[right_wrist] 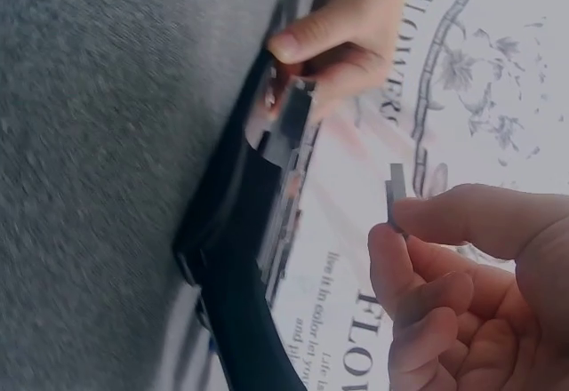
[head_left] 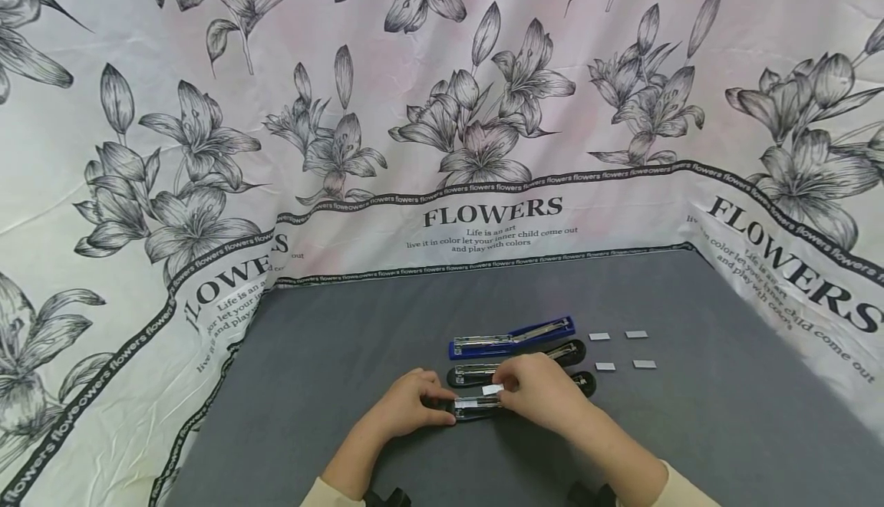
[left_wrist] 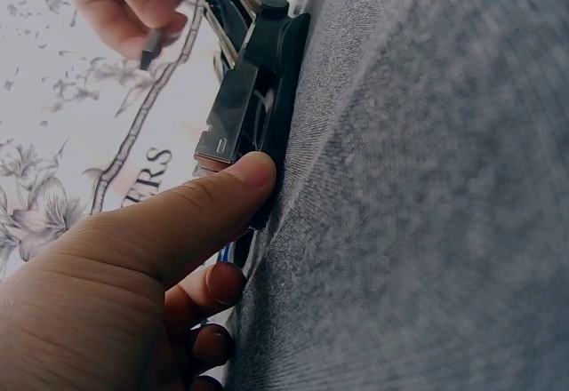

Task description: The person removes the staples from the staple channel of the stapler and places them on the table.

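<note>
The nearest black stapler (head_left: 478, 406) lies opened up on the grey tabletop, its metal tray exposed. At its left end my left hand (head_left: 409, 406) holds it between thumb and fingers; in the left wrist view the thumb (left_wrist: 253, 171) presses on the base beside the metal tray (left_wrist: 229, 120). My right hand (head_left: 545, 390) pinches a small strip of staples (right_wrist: 396, 191) between thumb and forefinger, just above the tray and apart from it. The right hand hides part of this stapler's raised top in the head view.
Behind it lie a second opened black stapler (head_left: 473, 375) and an opened blue stapler (head_left: 476, 349). Several staple strips (head_left: 599, 336) lie on the grey tabletop (head_left: 331, 353) to the right. A flower-printed cloth (head_left: 345, 238) hangs around the back and sides.
</note>
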`<state>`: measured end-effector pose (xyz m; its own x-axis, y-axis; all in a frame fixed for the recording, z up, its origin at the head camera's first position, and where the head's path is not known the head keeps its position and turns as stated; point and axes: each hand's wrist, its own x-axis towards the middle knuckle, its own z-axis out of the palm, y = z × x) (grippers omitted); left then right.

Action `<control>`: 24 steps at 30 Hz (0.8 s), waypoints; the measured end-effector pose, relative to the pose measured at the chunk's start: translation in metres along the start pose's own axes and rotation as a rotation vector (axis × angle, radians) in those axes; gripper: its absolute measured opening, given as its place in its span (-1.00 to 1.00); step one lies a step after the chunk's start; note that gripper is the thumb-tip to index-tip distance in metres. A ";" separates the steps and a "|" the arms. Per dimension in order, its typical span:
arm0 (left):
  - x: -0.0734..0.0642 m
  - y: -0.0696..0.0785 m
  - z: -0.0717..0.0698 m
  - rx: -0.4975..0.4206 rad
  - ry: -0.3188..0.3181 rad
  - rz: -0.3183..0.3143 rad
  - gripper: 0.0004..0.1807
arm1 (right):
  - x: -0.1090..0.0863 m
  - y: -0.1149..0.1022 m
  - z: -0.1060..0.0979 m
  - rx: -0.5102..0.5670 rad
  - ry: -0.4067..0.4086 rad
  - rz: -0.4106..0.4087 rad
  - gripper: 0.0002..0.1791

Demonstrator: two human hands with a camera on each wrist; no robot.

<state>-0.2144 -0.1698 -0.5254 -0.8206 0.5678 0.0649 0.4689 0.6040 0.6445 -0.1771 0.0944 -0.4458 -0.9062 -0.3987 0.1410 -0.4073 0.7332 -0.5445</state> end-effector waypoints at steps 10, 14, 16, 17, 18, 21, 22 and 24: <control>-0.001 -0.001 0.000 -0.005 -0.001 -0.008 -0.66 | -0.010 0.005 -0.024 -0.003 0.026 0.033 -0.86; 0.000 -0.001 0.001 -0.013 -0.002 -0.011 -0.66 | -0.015 0.009 -0.034 0.006 0.019 0.050 -0.87; 0.000 -0.002 0.001 -0.015 -0.004 -0.008 -0.65 | -0.017 0.012 -0.038 0.000 0.022 0.052 -0.88; 0.000 -0.002 0.001 -0.015 -0.004 -0.006 -0.65 | -0.018 0.014 -0.040 -0.007 0.025 0.051 -0.88; 0.000 -0.003 0.001 -0.015 -0.004 -0.005 -0.65 | -0.019 0.016 -0.043 -0.014 0.028 0.053 -0.88; -0.001 -0.004 0.002 -0.014 -0.003 -0.004 -0.65 | -0.021 0.021 -0.050 -0.040 0.039 0.067 -0.88; -0.001 -0.004 0.002 -0.015 -0.002 -0.003 -0.65 | -0.022 0.023 -0.052 -0.050 0.044 0.069 -0.88; -0.001 -0.003 0.001 -0.012 -0.001 -0.002 -0.65 | -0.024 0.026 -0.058 -0.073 0.050 0.077 -0.88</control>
<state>-0.2148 -0.1716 -0.5288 -0.8214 0.5669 0.0626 0.4629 0.5984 0.6539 -0.1720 0.1546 -0.4153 -0.9388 -0.3132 0.1433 -0.3421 0.7996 -0.4936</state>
